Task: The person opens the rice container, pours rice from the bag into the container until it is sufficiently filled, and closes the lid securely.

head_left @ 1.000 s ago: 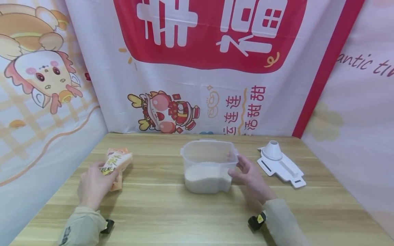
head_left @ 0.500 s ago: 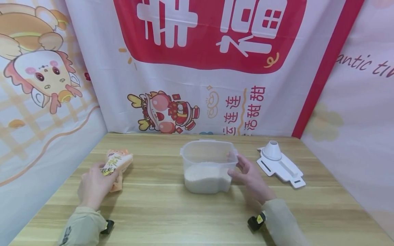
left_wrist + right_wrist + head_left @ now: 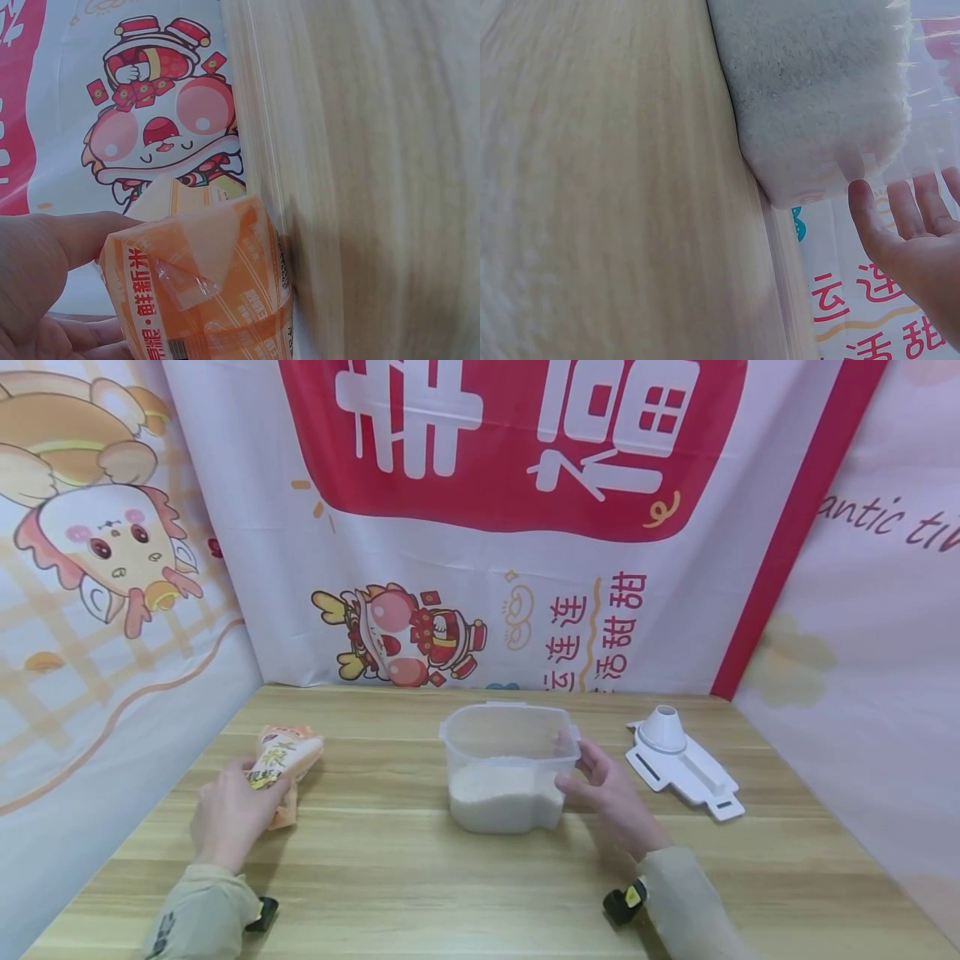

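Observation:
On the left of the table lies an orange printed bag of rice (image 3: 283,768), its folded end close up in the left wrist view. My left hand (image 3: 232,810) grips it from the left side, thumb on one face and fingers on another. A translucent plastic rice container (image 3: 506,810) stands upright and uncovered in the middle, partly filled with white rice grains (image 3: 495,779). My right hand (image 3: 611,789) touches the container's right side with fairly straight, spread fingers. In the right wrist view, the thumb and fingertips (image 3: 861,193) rest against the clear wall.
To the right of the container lies a flat white plastic piece (image 3: 701,772) with a slot and a raised cone (image 3: 664,728). A printed cloth (image 3: 510,552) hangs behind the wooden table (image 3: 420,893). More printed cloth borders both sides.

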`<state>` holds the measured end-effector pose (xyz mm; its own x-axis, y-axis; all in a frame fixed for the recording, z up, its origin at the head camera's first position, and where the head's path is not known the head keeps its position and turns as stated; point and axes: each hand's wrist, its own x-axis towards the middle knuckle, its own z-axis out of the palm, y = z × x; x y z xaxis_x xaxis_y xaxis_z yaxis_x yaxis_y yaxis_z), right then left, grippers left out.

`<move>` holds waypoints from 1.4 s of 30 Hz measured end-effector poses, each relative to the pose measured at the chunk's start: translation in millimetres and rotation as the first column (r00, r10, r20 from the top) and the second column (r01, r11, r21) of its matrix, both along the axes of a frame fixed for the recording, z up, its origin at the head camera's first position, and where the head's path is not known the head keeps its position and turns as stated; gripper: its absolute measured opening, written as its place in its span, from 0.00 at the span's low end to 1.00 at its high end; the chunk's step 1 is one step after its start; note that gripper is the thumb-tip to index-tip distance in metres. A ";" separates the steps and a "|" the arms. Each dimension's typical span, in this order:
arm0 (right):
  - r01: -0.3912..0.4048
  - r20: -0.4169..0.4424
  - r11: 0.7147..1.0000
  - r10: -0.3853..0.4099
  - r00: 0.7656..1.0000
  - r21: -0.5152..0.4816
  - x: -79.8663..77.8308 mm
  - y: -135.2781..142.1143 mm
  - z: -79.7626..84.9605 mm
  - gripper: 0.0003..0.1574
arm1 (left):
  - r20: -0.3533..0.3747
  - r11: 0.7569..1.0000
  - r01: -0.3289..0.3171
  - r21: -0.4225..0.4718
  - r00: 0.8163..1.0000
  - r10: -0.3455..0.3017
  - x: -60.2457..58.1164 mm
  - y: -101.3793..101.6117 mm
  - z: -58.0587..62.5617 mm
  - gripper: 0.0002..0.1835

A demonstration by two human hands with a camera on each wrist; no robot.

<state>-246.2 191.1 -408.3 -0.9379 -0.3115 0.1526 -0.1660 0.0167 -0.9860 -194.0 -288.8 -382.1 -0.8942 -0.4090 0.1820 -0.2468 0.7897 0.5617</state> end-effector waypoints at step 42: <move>-0.032 -0.026 0.998 0.030 0.999 -0.051 -1.8 -1.3 -1.9 0.46 | -0.216 0.956 0.161 -0.244 0.952 -0.215 -2.0 23.9 14.5 0.63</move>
